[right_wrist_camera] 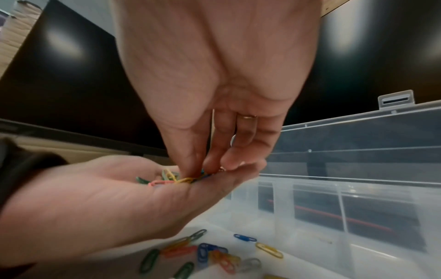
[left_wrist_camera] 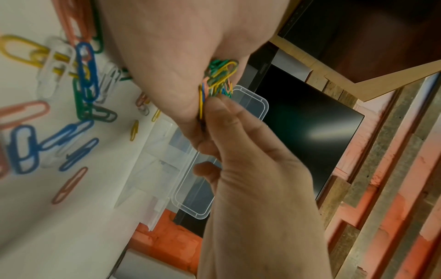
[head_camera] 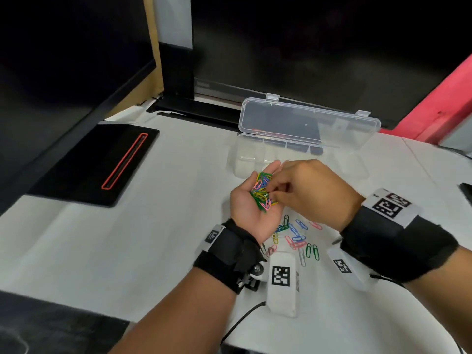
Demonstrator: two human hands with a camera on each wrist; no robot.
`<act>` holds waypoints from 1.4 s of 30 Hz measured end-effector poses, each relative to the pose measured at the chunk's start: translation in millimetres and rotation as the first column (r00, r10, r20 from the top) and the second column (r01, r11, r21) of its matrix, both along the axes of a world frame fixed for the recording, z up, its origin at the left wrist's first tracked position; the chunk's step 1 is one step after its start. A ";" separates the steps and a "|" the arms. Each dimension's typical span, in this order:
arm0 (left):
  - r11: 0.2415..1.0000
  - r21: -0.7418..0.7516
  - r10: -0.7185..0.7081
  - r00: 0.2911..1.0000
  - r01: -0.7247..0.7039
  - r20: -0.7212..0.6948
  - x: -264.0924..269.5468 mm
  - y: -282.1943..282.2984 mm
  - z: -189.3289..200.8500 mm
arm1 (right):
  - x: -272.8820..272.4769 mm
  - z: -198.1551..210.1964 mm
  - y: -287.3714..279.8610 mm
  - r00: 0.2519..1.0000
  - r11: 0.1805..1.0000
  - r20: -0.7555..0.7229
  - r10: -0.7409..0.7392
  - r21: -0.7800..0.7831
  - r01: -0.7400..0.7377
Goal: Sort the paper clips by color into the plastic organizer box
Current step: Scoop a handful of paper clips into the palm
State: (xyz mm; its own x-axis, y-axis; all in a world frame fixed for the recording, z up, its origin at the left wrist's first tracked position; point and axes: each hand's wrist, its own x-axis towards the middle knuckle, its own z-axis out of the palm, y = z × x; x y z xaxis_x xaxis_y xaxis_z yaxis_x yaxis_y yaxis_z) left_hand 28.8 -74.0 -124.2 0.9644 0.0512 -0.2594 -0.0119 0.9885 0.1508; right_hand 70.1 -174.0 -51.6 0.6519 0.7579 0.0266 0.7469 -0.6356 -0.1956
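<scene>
**Inspector:** Where do the clips lie from your grip?

**Me:** A mixed handful of paper clips (head_camera: 261,191) sits in my cupped left hand (head_camera: 251,200), palm up, right under my right hand (head_camera: 310,190). The organizer box (head_camera: 255,159) stands open just beyond both, toward the desk's (head_camera: 127,251) far edge, its long axis running across me.

**Inspector:** And the grip?

**Me:** Right fingertips (right_wrist_camera: 190,168) pressed together on the pile, apparently pinching one clip; blur hides its colour. Loose clips (head_camera: 297,237) lie beneath my wrists.
</scene>
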 end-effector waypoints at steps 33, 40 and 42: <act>0.998 -0.034 -0.052 0.998 0.053 0.039 5.9 -0.3 -5.6 | 26.7 0.7 -45.6 0.352 0.302 -0.911 0.217 0.405 0.863; 0.995 0.018 -0.097 0.993 0.096 0.064 5.7 -2.4 -6.6 | 84.3 0.1 -89.5 0.666 0.319 -0.664 -0.341 0.584 0.746; 0.996 0.017 -0.091 0.994 0.090 0.066 5.1 -2.6 -6.3 | 95.0 3.6 -92.9 0.714 0.436 -0.479 -0.510 0.572 0.695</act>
